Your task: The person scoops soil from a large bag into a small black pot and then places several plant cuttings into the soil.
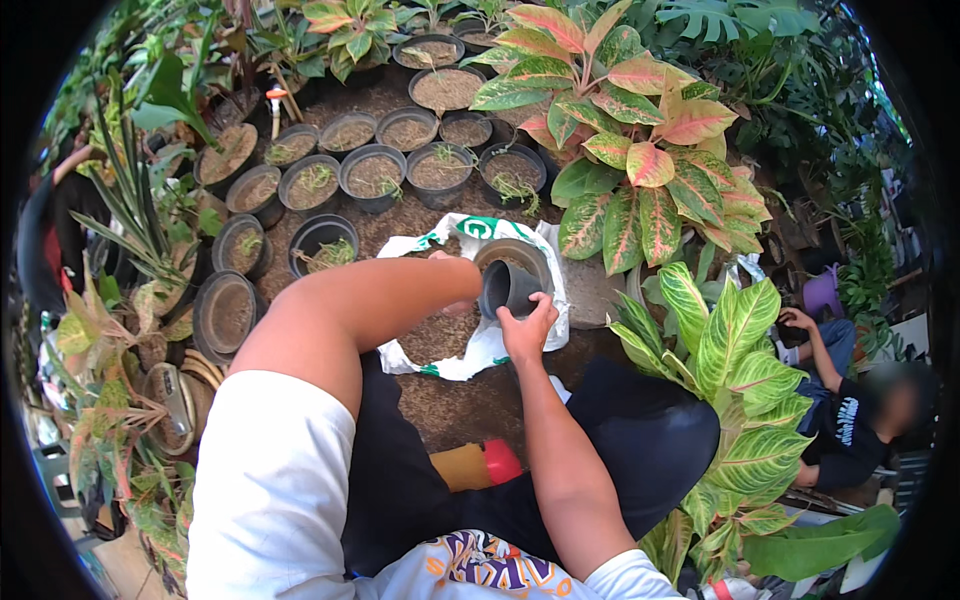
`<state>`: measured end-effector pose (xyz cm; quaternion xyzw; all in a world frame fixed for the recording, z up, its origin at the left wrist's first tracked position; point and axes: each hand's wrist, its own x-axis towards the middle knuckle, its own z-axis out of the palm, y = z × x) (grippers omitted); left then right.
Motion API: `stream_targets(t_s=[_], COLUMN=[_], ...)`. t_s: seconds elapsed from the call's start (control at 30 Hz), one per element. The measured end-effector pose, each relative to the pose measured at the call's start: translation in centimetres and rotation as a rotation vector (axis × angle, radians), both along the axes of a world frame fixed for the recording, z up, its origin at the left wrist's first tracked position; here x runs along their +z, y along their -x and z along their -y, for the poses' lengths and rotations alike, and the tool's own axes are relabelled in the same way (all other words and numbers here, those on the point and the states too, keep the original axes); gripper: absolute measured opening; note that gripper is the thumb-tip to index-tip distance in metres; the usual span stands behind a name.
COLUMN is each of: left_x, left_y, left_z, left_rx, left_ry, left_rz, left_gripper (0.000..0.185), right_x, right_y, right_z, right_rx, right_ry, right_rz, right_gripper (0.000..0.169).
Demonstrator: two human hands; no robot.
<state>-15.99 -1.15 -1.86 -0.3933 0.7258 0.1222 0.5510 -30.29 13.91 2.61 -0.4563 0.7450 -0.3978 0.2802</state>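
My right hand (529, 324) grips the rim and side of a small black plastic plant pot (506, 289), tilted with its mouth to the left. Behind it stands a larger round pot (516, 253) on an opened white plastic sack (495, 355). My left hand (456, 281) is over the soil mix (435, 337) on the sack, just left of the small pot; my forearm hides most of it, so its fingers and anything in them cannot be made out.
Several soil-filled black pots (373, 176), some with wilted sprigs, curve around the far and left sides. A pink-green aglaonema (649, 161) and a green-leaved plant (757, 382) stand to the right. A person in black (851, 431) sits at far right; another person's dark-clothed body (71, 217) shows at far left.
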Motion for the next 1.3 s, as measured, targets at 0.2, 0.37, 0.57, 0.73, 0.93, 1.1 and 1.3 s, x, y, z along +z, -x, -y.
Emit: stream_targets(t_s=[0.2, 0.37, 0.57, 0.73, 0.93, 1.1, 1.3], left_x=[8.3, 7.3, 6.7, 7.3, 7.2, 8.2, 8.7], left_y=[-3.9, -12.7, -15.4, -14.7, -17.0, -17.7, -16.7], left_z=[-3.7, -8.3, -10.0, -10.0, -8.5, -8.8, -10.9], left_rx=[-0.165, -0.151, -0.145, -0.245, -0.197, -0.164, -0.148], left_ry=[0.075, -0.073, -0.046, 0.013, 0.097, 0.119, 0.061], left_rz=[-0.186, -0.213, -0.197, -0.181, -0.256, -0.314, -0.351], left_gripper=[0.049, 0.059, 0.077, 0.061, 0.065, 0.069, 0.082], right_x=[-0.2, 1.1, 1.8, 1.3, 0.6, -0.3, -2.0], right_y=[-1.2, -3.0, -3.5, -3.7, -5.5, -6.2, -6.0], right_z=[-0.4, -1.4, -2.6, -3.3, -3.2, -2.6, -2.3], right_rx=[0.170, 0.337, 0.624, 0.448, 0.172, 0.120, 0.094], right_ry=[0.122, 0.067, -0.134, -0.368, -0.634, -0.694, -0.667], right_rz=[-0.192, -0.241, -0.372, -0.407, -0.333, -0.223, -0.098], right_gripper=[0.076, 0.078, 0.076, 0.076, 0.081, 0.087, 0.087])
